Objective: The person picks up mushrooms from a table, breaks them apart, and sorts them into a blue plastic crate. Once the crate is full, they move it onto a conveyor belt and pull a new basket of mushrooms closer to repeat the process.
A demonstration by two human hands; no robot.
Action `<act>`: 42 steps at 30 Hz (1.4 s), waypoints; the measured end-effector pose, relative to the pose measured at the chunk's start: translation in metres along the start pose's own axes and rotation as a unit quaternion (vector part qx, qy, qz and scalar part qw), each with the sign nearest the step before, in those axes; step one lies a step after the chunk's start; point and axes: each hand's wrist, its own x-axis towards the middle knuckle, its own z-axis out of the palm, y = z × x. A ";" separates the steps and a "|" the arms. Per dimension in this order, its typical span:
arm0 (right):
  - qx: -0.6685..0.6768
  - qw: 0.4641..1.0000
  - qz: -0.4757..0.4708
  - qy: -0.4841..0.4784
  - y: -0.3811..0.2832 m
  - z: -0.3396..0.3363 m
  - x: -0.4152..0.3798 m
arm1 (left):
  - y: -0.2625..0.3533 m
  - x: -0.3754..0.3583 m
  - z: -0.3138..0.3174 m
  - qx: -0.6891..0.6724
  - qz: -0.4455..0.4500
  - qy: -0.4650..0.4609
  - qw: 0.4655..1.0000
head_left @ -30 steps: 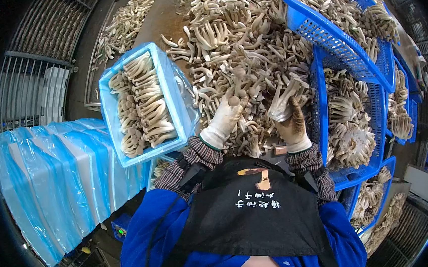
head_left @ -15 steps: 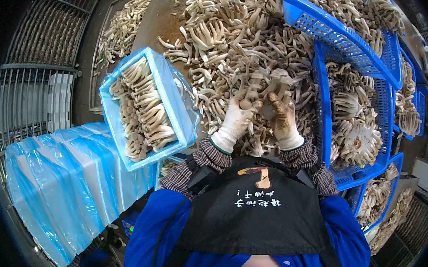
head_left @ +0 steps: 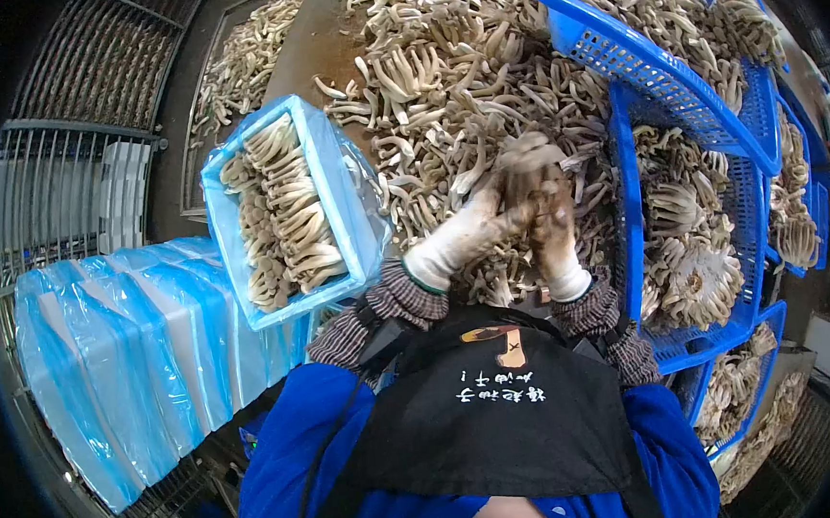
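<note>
My left hand [head_left: 480,224], in a white glove, reaches in over a heap of loose brown-and-white mushrooms [head_left: 427,152]. Beside it is my right hand [head_left: 552,225], its glove stained brown. The two hands meet at a small bunch of mushrooms [head_left: 528,160], with their fingers closed around its base. Motion blurs the fingertips and the bunch, and the hands partly hide each other. To the left, a blue-lined foam box [head_left: 319,193] stands tilted, holding neat rows of mushrooms [head_left: 294,210].
Blue plastic baskets [head_left: 630,234] filled with mushroom clusters stand on the right, one basket [head_left: 652,64] resting higher up. Several foam boxes wrapped in blue film [head_left: 142,345] line the lower left. More mushrooms [head_left: 247,64] lie at the far left beyond the brown table [head_left: 309,45].
Both hands have moved closer together and slightly farther from my body, and the left has shifted right toward the right hand. The bunch between them is now blurred.
</note>
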 end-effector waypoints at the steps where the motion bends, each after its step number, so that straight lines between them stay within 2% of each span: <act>1: -0.223 0.970 -0.084 -0.056 0.015 -0.005 0.000 | -0.003 -0.008 0.016 -0.049 -0.020 0.104 0.993; 2: -0.055 0.997 -0.037 -0.038 -0.005 0.016 0.005 | -0.010 -0.011 0.021 -0.052 -0.036 0.133 0.989; 3: -0.055 0.997 -0.040 -0.040 -0.009 0.013 0.006 | -0.016 -0.015 0.023 -0.056 -0.053 0.162 0.984; 4: -0.226 0.968 -0.100 -0.038 -0.014 0.007 0.007 | -0.019 -0.019 0.023 -0.054 -0.051 0.163 0.984; 5: -0.390 0.907 -0.157 -0.035 -0.018 0.005 0.006 | -0.022 -0.023 0.024 -0.112 -0.057 0.170 0.977; 6: -0.246 0.961 -0.129 -0.011 -0.016 0.015 0.003 | -0.025 -0.026 0.024 -0.169 -0.062 0.176 0.968; 7: -0.246 0.960 -0.131 -0.013 -0.015 0.013 0.003 | -0.031 -0.029 0.025 -0.168 -0.059 0.178 0.968; 9: -0.279 0.953 -0.121 -0.013 -0.010 0.006 0.002 | -0.042 -0.036 0.030 -0.356 -0.156 0.195 0.900; 10: -0.172 0.984 -0.043 0.035 -0.014 0.014 0.001 | -0.033 -0.036 0.029 -0.361 -0.161 0.198 0.897; 11: -0.172 0.984 -0.044 0.032 -0.011 0.012 0.002 | -0.046 -0.041 0.026 -0.361 -0.159 0.200 0.897; 13: -0.139 0.984 -0.045 0.104 -0.008 0.005 0.006 | -0.071 -0.049 0.017 -0.556 -0.183 0.165 0.794; 14: 0.045 0.991 0.052 0.118 -0.012 0.004 0.004 | -0.070 -0.050 0.015 -0.663 -0.190 0.164 0.705; 15: 0.044 0.991 0.052 0.115 -0.016 0.003 0.005 | -0.069 -0.053 0.013 -0.663 -0.188 0.165 0.705; 17: 0.030 0.990 0.032 0.134 -0.022 -0.004 0.010 | -0.059 -0.056 0.010 -0.602 -0.187 0.196 0.751; 18: -0.047 0.986 0.017 0.156 -0.017 -0.015 0.013 | -0.053 -0.057 0.010 -0.524 -0.155 0.213 0.810; 19: -0.160 0.972 0.020 0.170 -0.007 -0.031 0.016 | -0.060 -0.062 0.007 -0.524 -0.149 0.220 0.809; 21: -0.205 0.969 0.006 0.140 0.046 -0.079 0.017 | -0.075 -0.084 -0.007 -0.512 -0.248 0.139 0.810; 22: -0.152 0.977 0.023 0.146 0.034 -0.067 0.015 | -0.064 -0.087 -0.009 -0.523 -0.276 0.176 0.787; 23: -0.097 0.983 0.042 0.150 0.012 -0.051 0.012 | -0.040 -0.086 -0.010 -0.417 -0.227 0.225 0.851; 25: -0.088 0.991 0.061 0.086 -0.002 -0.036 -0.001 | -0.016 -0.102 -0.039 -0.399 -0.179 0.293 0.850; 27: -0.171 0.984 0.045 0.031 0.010 -0.046 -0.008 | 0.000 -0.123 -0.068 -0.381 -0.103 0.368 0.842; 28: -0.216 0.975 0.052 0.023 0.014 -0.053 -0.011 | -0.021 -0.150 -0.101 -0.612 -0.086 0.357 0.700; 29: -0.261 0.963 0.058 0.015 0.018 -0.055 -0.015 | -0.038 -0.186 -0.136 -0.799 -0.060 0.314 0.509; 30: -0.210 0.974 0.085 0.012 0.012 -0.045 -0.020 | 0.010 -0.203 -0.150 -0.484 -0.126 0.415 0.760; 31: -0.240 0.968 0.075 0.004 0.014 -0.047 -0.026 | 0.056 -0.215 -0.161 -0.084 -0.175 0.447 0.873; 33: -0.275 0.954 0.117 -0.009 0.017 -0.050 -0.030 | 0.056 -0.237 -0.197 -0.229 -0.023 0.528 0.817; 34: -0.274 0.955 0.113 -0.013 0.014 -0.041 -0.033 | 0.056 -0.262 -0.233 0.142 -0.137 0.495 0.846; 35: -0.275 0.955 0.110 -0.016 0.012 -0.034 -0.038 | 0.052 -0.281 -0.270 0.490 -0.234 0.387 0.745; 39: -0.279 0.952 0.122 -0.004 0.014 -0.012 -0.050 | 0.015 -0.284 -0.348 0.645 -0.232 0.251 0.684; 41: -0.291 0.949 0.117 -0.006 0.016 -0.008 -0.052 | -0.004 -0.277 -0.369 0.705 -0.258 0.187 0.633; 42: -0.314 0.941 0.122 -0.025 0.016 -0.007 -0.051 | -0.012 -0.276 -0.375 0.702 -0.259 0.188 0.636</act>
